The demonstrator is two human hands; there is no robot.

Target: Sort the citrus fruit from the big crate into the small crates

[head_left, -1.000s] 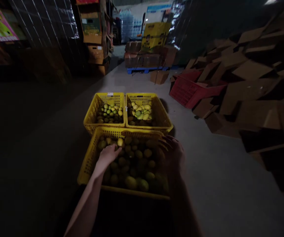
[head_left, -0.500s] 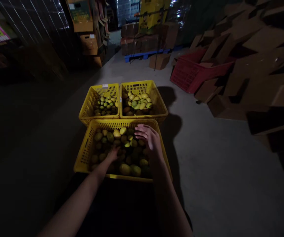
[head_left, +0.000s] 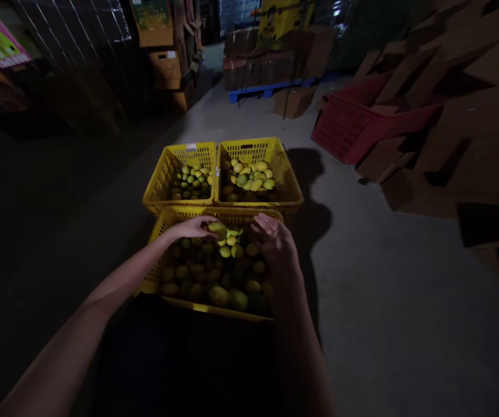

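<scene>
My left hand [head_left: 195, 227] is closed on a yellow-green lemon [head_left: 217, 230], held above the near yellow crate [head_left: 149, 282]. Facing it, my right hand [head_left: 273, 236] hovers over the right side of the same crate, fingers apart and nothing seen in them. Several lemons [head_left: 219, 296] in yellow and green fill the near crate, many in deep shadow. Beyond it stand a far left crate [head_left: 156, 176] with small greenish lemons [head_left: 192, 178] and a far right crate [head_left: 290, 174] with mostly larger, yellower lemons [head_left: 256, 174].
A red crate [head_left: 348, 130] stuffed with flattened cardboard [head_left: 458, 150] stands to the right. At the back are a blue pallet [head_left: 271, 90] with boxes and a small carton [head_left: 293, 101] on the floor. Stacked cartons [head_left: 165, 69] rise at the back left.
My left hand has risen out of the fruit and moved forward, now with a lemon in it. The right hand stays open over the crate. The view has shifted slightly left.
</scene>
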